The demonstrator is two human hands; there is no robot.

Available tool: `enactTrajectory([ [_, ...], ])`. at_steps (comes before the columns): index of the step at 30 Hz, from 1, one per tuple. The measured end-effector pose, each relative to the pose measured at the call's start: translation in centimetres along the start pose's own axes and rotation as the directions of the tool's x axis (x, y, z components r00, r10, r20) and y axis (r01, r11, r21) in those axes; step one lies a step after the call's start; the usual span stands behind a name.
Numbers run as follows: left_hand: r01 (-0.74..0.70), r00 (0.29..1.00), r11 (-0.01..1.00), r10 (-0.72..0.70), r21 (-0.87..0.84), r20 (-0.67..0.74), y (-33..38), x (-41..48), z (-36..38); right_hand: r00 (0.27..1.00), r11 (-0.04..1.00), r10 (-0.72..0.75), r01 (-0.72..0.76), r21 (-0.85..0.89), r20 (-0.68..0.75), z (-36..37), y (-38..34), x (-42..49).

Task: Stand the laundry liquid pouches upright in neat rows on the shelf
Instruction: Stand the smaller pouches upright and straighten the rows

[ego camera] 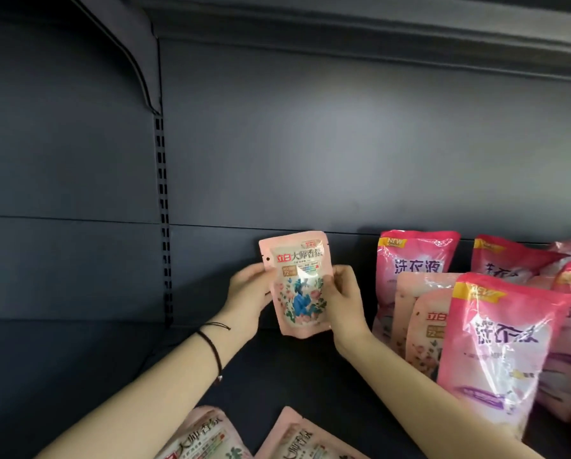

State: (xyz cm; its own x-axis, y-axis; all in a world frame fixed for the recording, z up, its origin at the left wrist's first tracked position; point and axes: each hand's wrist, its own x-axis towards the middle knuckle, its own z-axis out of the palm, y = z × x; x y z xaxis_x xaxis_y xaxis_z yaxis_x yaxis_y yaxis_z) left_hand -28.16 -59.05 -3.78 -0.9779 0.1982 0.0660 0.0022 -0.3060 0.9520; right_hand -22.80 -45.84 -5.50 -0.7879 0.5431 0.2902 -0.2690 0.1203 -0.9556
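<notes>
A small pale pink pouch with a flower picture stands upright, slightly tilted, near the back of the dark shelf. My left hand grips its left edge and my right hand pinches its right edge. Two more small pink pouches stand upright to the right, partly hidden behind a large one. Two small pouches lie flat at the shelf's front, one left of the other.
Several large bright pink pouches stand on the right, the nearest one in front and another against the back panel. A slotted upright divides the back wall. An upper shelf hangs overhead.
</notes>
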Motion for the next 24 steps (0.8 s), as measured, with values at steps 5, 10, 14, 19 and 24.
enactTrajectory([
  [5,-0.034,0.999,0.997,0.032,0.074,0.026,-1.9,0.0,3.4,0.942,0.992,0.129,-0.126,0.031,-0.308,-0.7,1.1,0.7],
  [10,-0.195,0.98,0.95,0.18,0.244,0.084,-2.5,-0.1,4.0,0.928,0.98,0.176,-0.197,-0.033,-0.328,-1.2,1.6,0.6],
  [14,-0.248,0.968,0.908,0.223,0.337,0.113,-2.3,-0.1,3.0,0.957,0.975,0.171,-0.198,-0.098,-0.232,-1.8,1.4,0.3],
  [19,-0.234,0.972,0.768,0.165,0.597,0.168,-1.0,-0.3,1.2,0.987,0.979,-0.031,-0.001,-0.203,-0.155,-1.6,-0.7,-0.4],
  [24,-0.322,0.947,0.47,0.172,0.822,0.272,0.8,-1.5,-1.8,0.917,0.788,-0.398,0.338,-0.514,-0.006,-1.3,-3.7,-1.3],
])
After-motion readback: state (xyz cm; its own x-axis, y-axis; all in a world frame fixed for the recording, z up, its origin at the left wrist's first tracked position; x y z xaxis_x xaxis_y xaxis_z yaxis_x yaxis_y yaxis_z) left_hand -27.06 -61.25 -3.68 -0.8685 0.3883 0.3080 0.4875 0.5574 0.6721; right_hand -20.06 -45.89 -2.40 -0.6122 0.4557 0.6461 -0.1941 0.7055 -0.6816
